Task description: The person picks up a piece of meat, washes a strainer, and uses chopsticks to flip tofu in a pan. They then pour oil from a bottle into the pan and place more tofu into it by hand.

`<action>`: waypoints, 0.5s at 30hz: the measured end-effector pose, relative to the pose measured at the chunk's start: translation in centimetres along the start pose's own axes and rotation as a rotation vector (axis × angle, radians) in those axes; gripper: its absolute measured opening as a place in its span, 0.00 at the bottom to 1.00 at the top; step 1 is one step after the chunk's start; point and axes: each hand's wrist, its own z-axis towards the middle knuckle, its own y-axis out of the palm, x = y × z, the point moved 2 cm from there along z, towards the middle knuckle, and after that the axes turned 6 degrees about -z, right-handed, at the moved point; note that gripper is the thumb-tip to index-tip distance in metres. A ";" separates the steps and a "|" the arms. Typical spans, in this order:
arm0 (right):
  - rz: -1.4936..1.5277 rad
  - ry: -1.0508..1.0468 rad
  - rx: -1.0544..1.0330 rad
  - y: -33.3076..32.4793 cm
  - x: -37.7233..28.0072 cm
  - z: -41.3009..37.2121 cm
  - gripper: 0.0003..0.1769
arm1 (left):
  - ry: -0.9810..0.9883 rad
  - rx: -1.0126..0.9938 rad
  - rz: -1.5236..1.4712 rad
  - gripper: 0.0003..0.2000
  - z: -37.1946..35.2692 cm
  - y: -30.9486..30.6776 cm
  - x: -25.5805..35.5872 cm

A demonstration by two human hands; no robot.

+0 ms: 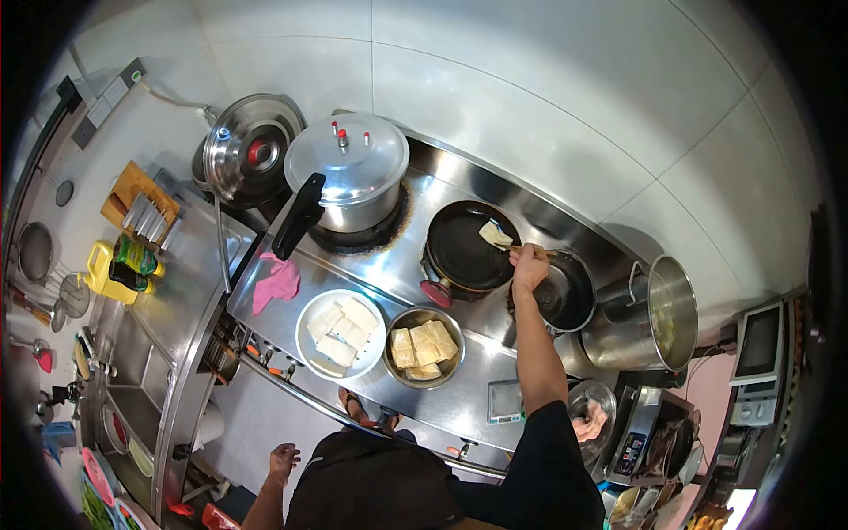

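Observation:
My right hand (529, 265) reaches over the stove and is shut on a pair of chopsticks (515, 252). The chopstick tips touch a pale tofu slice (495, 234) lying at the far edge of a black frying pan (459, 252). Near the front of the counter stand a white plate (309, 344) of white tofu slices and a metal bowl (452, 353) of yellowish coated slices. My left hand (284, 460) hangs at my side, below the counter's front edge, holding nothing.
A pressure cooker (349, 172) with a black handle sits on the left burner, a pink cloth (278, 284) beside it. A dark wok (565, 291) and a tall steel pot (654, 314) stand right of the pan. A sink (132, 371) and a yellow bottle (110, 274) lie left.

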 end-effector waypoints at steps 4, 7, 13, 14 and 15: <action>-0.236 -0.111 -0.133 -0.3 -0.5 0.2 0.11 | -0.054 0.007 -0.061 0.13 -0.1 -1.1 -2.1; -0.414 -0.494 -0.394 0.2 0.7 -0.7 0.10 | -0.076 0.006 -0.074 0.13 -0.3 -1.4 -2.9; -0.702 -1.048 -0.590 0.3 0.8 -2.6 0.09 | -0.026 0.023 -0.081 0.12 -0.5 -1.1 -2.8; -0.745 -1.045 -0.582 0.3 0.5 -2.5 0.09 | -0.018 0.021 -0.089 0.13 -0.5 -0.9 -2.5; -0.787 -1.043 -0.572 0.2 0.1 -2.4 0.09 | -0.010 0.018 -0.096 0.13 -0.5 -0.9 -2.2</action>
